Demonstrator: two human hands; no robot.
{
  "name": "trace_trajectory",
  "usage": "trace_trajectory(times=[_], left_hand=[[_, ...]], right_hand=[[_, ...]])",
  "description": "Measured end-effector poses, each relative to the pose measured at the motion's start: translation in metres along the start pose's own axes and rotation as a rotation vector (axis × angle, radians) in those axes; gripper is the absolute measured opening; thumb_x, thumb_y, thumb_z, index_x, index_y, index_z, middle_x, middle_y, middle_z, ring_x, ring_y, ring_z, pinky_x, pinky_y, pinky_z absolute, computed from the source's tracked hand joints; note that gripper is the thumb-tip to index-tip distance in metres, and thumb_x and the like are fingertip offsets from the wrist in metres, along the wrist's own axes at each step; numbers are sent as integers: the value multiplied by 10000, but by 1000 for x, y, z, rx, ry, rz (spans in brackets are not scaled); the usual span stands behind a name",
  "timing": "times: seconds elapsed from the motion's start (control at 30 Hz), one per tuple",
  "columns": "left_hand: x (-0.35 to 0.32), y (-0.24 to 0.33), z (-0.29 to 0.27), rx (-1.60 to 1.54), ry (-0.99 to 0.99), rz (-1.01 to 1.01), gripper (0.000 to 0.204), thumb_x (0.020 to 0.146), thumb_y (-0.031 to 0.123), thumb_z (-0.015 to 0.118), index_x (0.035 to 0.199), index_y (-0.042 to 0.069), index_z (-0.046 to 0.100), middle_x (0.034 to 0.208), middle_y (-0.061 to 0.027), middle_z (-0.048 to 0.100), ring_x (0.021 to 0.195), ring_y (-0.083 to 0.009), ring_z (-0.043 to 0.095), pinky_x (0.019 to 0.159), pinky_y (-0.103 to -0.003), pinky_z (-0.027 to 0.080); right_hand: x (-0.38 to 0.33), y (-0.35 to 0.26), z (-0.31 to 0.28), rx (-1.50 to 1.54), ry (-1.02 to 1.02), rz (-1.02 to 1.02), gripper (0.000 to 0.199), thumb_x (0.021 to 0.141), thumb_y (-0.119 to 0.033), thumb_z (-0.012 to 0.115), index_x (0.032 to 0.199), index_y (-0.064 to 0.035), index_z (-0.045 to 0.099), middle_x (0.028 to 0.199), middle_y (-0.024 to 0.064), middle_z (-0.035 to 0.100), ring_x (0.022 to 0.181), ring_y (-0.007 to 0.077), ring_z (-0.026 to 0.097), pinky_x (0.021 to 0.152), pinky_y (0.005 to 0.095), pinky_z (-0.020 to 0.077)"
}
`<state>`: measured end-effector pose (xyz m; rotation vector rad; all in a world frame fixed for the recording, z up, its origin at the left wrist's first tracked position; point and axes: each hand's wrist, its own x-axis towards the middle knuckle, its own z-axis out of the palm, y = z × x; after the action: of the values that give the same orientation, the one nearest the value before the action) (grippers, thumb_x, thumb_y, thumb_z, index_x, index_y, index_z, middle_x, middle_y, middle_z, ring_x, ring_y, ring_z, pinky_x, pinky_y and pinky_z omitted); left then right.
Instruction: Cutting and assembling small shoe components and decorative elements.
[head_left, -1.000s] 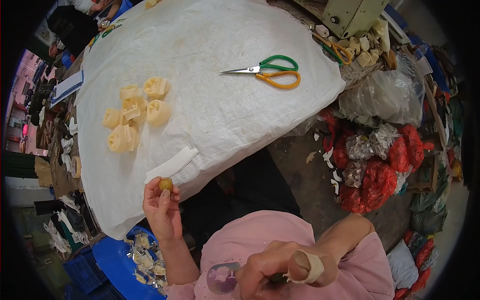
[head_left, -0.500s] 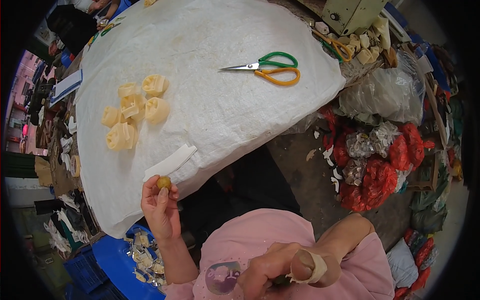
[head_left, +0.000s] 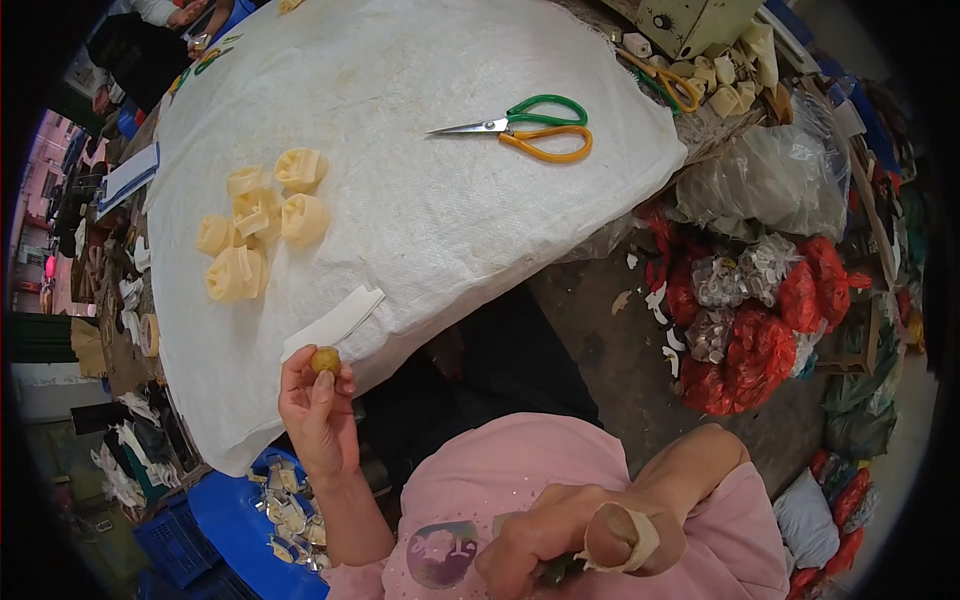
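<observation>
Left hand (head_left: 318, 420) raised at the near edge of the table cover, partly closed, thumb and fingertips pinching a small round yellowish-brown piece (head_left: 325, 360); the piece sits clear of the palm, at the top of the grip. Just beyond these fingers, flat white strips (head_left: 345, 315) lie slantwise on the white sheet (head_left: 430, 215), their near end running up to the hand. Right hand (head_left: 560, 525) close to the lens, in front of the pink top (head_left: 520, 450), fingers bent inward; a tan wrap (head_left: 643, 545) circles one digit, its tip aimed at the camera. A bit of dark green shows beneath this hand, mostly hidden by it; cannot tell what it is or whether it is gripped. On the sheet, left side: a cluster of cream rolled bands (head_left: 257, 212), several touching. Farther right, scissors (head_left: 545, 127) with one green and one orange handle loop, blades pointing left, well apart from both hands. Beside the left forearm, below the table edge, a blue tub (head_left: 215, 510) holding many small pale pieces (head_left: 290, 515). To the right, on the floor: red plastic bags (head_left: 745, 365) and, above them, a large clear plastic bag (head_left: 770, 190).
</observation>
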<state>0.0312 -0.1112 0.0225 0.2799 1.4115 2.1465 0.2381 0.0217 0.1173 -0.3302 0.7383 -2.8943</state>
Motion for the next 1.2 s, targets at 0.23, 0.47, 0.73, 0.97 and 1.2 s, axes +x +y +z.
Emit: trace_trajectory(times=[0.23, 0.47, 0.73, 0.97, 1.2], left_hand=[[2, -1, -6, 5, -42, -6, 299, 831, 20, 591, 1116, 9, 497, 981, -100, 560, 819, -168, 551, 711, -258, 457], [9, -5, -14, 60, -50, -13, 336, 864, 30, 551, 1181, 6, 442, 1042, -118, 529, 851, -164, 533, 736, -248, 442], [13, -4, -3, 111, -111, -34, 316, 911, 42, 477, 1216, -4, 406, 1064, -120, 515, 876, -161, 524, 783, -247, 455], [15, -5, 5, 133, -160, -46, 326, 913, 50, 480, 1225, -9, 405, 1052, -135, 521, 870, -175, 537, 802, -261, 473], [17, -6, 9, 141, -137, -39, 329, 907, 50, 492, 1219, -14, 408, 1041, -142, 515, 867, -179, 539, 812, -261, 481]], right_hand=[[-10, -9, -35, -245, 270, 33, 395, 919, -398, 366, 959, -35, 518, 646, 3, 495, 550, 73, 455, 504, 225, 361], [-127, 16, -203, -792, 1589, 67, 417, 907, -433, 364, 815, -71, 547, 596, 5, 474, 468, 94, 413, 412, 247, 324], [-342, 28, -263, -888, 2266, 374, 421, 879, -334, 398, 1074, 12, 535, 873, 222, 637, 710, 348, 653, 625, 393, 531], [-436, 39, -274, -1195, 2615, 408, 488, 836, -313, 426, 1270, -90, 450, 1132, 264, 544, 1037, 409, 527, 931, 460, 369], [-347, 59, -270, -1029, 2533, 500, 398, 800, -229, 477, 1182, -126, 523, 1066, 173, 608, 998, 370, 564, 883, 455, 410]])
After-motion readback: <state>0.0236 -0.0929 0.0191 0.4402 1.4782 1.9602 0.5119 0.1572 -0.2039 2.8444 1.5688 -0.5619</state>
